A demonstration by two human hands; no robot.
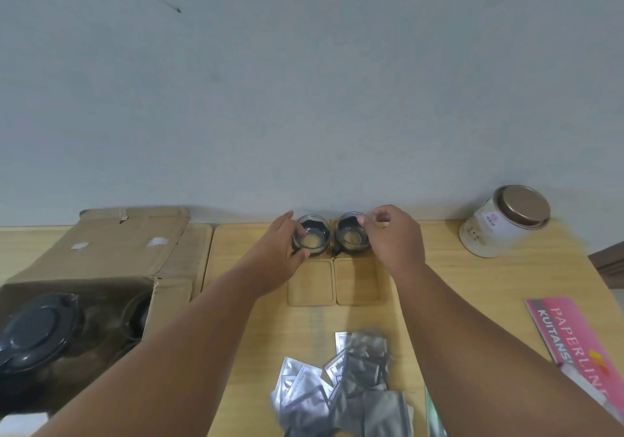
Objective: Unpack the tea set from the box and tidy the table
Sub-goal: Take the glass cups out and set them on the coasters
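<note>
Already our left hand (287, 251) curls round one clear glass cup (312, 239) and our right hand (391, 237) pinches the rim of its twin glass cup (351, 234). Left of the hands, we see the brown cardboard box (111, 251) holding a dark-lidded teapot (37, 325); silver foil sachets (354, 386) await tidying.

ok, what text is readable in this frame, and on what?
"PAPERLIN", rest hidden: on the pink booklet.
"KUITANS", rest hidden by the arm: same booklet.
On the white tin: a small red mark and print, too small to read.
On the cardboard box: white patches, no legible text.
On the foil sachets: nothing readable.
On the left glass cup and right glass cup: no print visible.
</note>
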